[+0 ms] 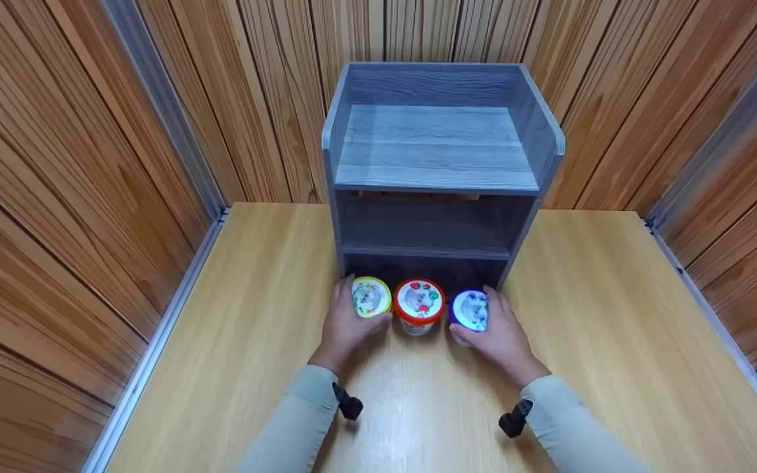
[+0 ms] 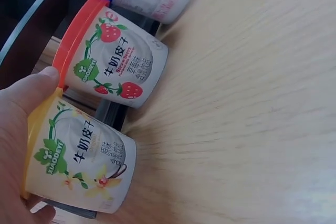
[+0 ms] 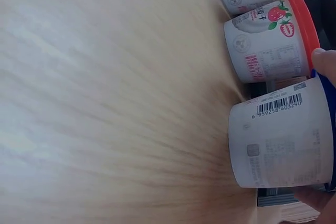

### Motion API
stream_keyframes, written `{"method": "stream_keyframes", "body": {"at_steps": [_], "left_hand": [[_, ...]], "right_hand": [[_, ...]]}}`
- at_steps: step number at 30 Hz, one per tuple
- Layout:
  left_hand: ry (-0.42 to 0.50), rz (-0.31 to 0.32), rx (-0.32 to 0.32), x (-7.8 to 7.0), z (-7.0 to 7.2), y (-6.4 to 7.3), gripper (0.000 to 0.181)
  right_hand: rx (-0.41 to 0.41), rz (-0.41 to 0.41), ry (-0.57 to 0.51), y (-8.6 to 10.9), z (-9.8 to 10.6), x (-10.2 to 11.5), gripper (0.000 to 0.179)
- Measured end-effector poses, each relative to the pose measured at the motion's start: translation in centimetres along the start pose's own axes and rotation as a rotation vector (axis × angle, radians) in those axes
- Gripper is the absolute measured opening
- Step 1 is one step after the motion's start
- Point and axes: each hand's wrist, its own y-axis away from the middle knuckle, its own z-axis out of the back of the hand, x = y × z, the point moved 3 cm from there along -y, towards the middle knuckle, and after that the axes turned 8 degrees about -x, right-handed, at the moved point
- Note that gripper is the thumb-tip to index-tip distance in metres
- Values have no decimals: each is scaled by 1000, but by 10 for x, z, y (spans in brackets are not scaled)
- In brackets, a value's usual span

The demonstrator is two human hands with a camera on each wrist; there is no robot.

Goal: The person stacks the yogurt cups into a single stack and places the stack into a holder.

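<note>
Three paper snack tubs stand side by side at the foot of a grey shelf. On the left, my left hand [image 1: 342, 335] grips the yellow-lidded tub [image 1: 370, 297], thumb and fingers around its lid. The red-lidded tub [image 1: 420, 299], printed with strawberries, stands in the middle; my left thumb reaches the edge of its lid in the left wrist view. At the right, my right hand [image 1: 504, 338] holds the blue-lidded tub [image 1: 469, 310] around its lid. The right wrist view shows a barcode on that tub's side; its lid is partly hidden there.
The grey wooden shelf unit [image 1: 434, 148] stands right behind the tubs, with a walled top and lower compartments. Its lowest compartment [image 1: 424, 268] opens toward the tubs. The light wood table [image 1: 260, 315] is enclosed by wood-panelled walls [image 1: 43, 164] with metal edge strips.
</note>
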Motion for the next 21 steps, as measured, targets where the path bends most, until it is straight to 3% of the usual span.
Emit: {"method": "stream_keyframes", "body": {"at_steps": [10,21], "left_hand": [[86,107,9,1,-1,3,119],[102,104,20,4,1,3,115]], "right_hand": [[3,-29,-25,1,1,-1,127],[-38,29,-11,-4,16,8,121]]}}
